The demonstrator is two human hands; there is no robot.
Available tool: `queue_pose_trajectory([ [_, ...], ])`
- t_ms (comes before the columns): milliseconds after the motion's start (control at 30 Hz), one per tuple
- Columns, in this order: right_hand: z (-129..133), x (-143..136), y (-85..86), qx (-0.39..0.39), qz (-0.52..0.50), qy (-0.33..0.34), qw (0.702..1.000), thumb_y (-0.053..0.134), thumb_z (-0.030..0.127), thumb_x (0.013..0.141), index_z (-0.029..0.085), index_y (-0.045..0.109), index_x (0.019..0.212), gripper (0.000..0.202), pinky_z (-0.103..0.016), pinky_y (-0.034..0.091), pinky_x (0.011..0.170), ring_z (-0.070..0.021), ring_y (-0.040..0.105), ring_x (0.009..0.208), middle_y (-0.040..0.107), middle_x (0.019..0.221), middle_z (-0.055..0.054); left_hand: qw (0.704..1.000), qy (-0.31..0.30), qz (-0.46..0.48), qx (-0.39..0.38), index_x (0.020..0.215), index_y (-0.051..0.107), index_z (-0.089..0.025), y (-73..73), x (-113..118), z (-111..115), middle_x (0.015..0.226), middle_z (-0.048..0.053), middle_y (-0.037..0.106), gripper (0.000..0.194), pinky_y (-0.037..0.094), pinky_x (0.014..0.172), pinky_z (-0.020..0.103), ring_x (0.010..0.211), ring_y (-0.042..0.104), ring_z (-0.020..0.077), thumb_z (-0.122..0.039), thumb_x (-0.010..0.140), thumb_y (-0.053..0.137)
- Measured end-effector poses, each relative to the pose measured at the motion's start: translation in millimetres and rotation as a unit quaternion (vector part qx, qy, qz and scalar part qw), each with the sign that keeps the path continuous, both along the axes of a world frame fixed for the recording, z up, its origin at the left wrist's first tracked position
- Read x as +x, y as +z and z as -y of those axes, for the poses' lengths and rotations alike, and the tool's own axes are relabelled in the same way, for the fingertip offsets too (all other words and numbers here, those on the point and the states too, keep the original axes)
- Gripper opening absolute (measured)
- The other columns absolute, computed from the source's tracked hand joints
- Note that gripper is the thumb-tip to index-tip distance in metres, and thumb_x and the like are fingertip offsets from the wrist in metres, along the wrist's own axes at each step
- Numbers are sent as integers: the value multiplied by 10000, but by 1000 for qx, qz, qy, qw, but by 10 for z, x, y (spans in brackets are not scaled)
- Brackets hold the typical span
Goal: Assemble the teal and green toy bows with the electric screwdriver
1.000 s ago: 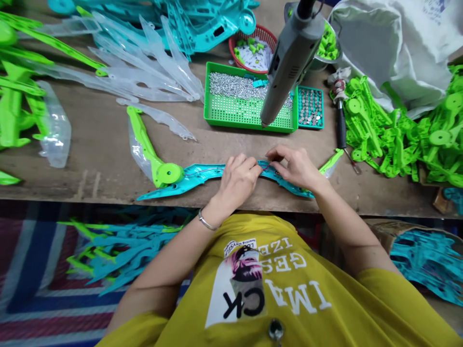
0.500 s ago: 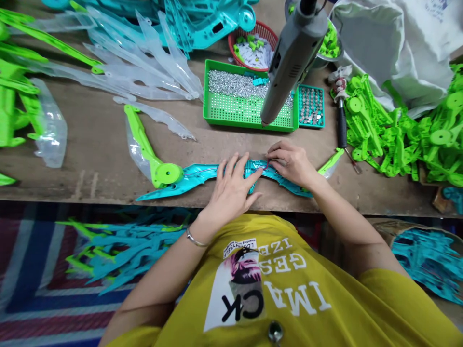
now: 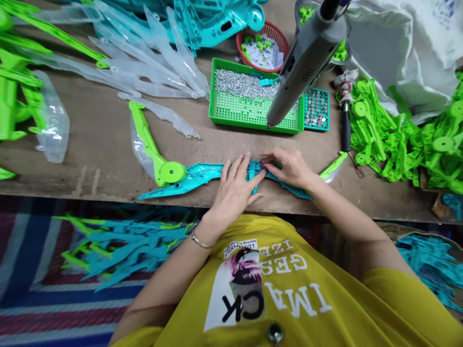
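A long turquoise plastic shell (image 3: pixel 202 174), shaped like a bow, lies along the table's front edge. A lime-green arm with a clear fin (image 3: pixel 152 149) joins its left end, and a shorter green-and-clear arm (image 3: pixel 333 168) sticks out at the right. My left hand (image 3: pixel 233 185) rests flat over the shell's middle, fingers stretched, the index fingertip close to my right fingertips. Thumb and forefinger of my right hand (image 3: pixel 289 166) pinch a thin reddish wire (image 3: pixel 264 167) at the shell's centre. The wire's end is hidden by my fingers.
A grey electric screwdriver (image 3: pixel 306 62) hangs over a green tray (image 3: pixel 235 115) of screws. Beside that are a teal tray of metal discs (image 3: pixel 317 108) and a black-handled tool (image 3: pixel 346 127). Green parts (image 3: pixel 376 135) pile up at right, clear parts (image 3: pixel 155 82) at left.
My right hand has shifted slightly left along the shell, bringing the pinched wire nearer the centre. My left hand stays on the shell. The whole view has shifted a little.
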State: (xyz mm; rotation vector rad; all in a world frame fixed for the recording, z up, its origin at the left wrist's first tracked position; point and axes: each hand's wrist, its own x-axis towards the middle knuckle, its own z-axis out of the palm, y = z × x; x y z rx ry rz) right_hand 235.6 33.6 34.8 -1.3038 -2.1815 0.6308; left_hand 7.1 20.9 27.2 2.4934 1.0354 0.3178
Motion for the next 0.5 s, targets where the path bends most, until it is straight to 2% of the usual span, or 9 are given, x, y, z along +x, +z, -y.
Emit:
queue_pose_trajectory([
  [167,67,-36,5,-58,-19,-58,996,622,234,924,205,610,1116,194,-323,577,839,-193,785,902,810,956,-45,1000,0,5,1,1411,628,-249,-2,-5,-3,1661,258,320,614,304,1206,685,1507,388,437,-297,829,818],
  [300,74,-62,16,-82,-12,-95,992,634,276,906,212,608,995,113,-300,563,801,-185,773,864,799,938,-51,1000,1,15,1,1402,630,-271,-11,-4,-4,1667,238,324,612,318,1193,696,1498,405,427,-296,822,824],
  [400,72,-88,19,-80,28,-91,992,613,262,901,204,604,993,110,-283,538,769,-182,756,838,787,914,-54,1000,2,13,6,1394,637,-258,-21,-4,-3,1657,248,338,598,316,1195,691,1493,412,427,-301,826,819],
  [500,72,-132,61,-53,109,-73,990,556,247,921,197,615,991,105,-284,499,732,-191,723,812,771,898,-73,1000,2,5,9,1394,638,-254,-28,-4,0,1650,260,343,584,310,1198,686,1494,412,428,-310,838,807],
])
